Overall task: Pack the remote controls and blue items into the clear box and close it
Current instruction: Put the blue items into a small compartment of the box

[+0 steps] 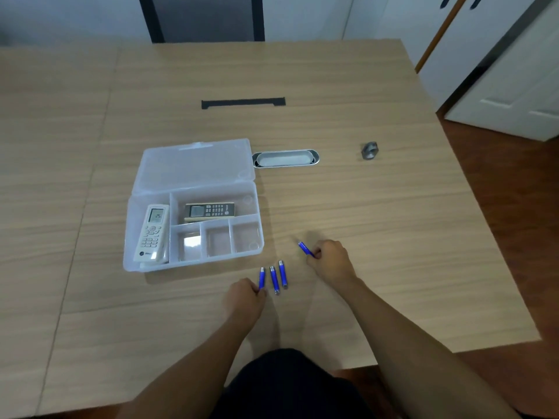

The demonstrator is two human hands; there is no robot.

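Observation:
The clear box (257, 237) lies open on the table, its lid (193, 164) folded back flat. A white remote (152, 232) fills the long left compartment, and a dark remote with a gold rim (209, 211) lies in the upper wide one. The three small front compartments hold no blue items. My left hand (246, 299) is shut on the lower end of a blue stick (262, 278). Two more blue sticks (274, 280) (283, 274) lie loose beside it. My right hand (331, 258) grips a fourth blue stick (305, 248), tilted up to the left.
A shallow oval metal tray (286, 158) sits just right of the lid. A small grey metal nut (369, 150) lies farther right. A black strip (243, 103) is set in the tabletop beyond. The table's right edge drops to a wooden floor.

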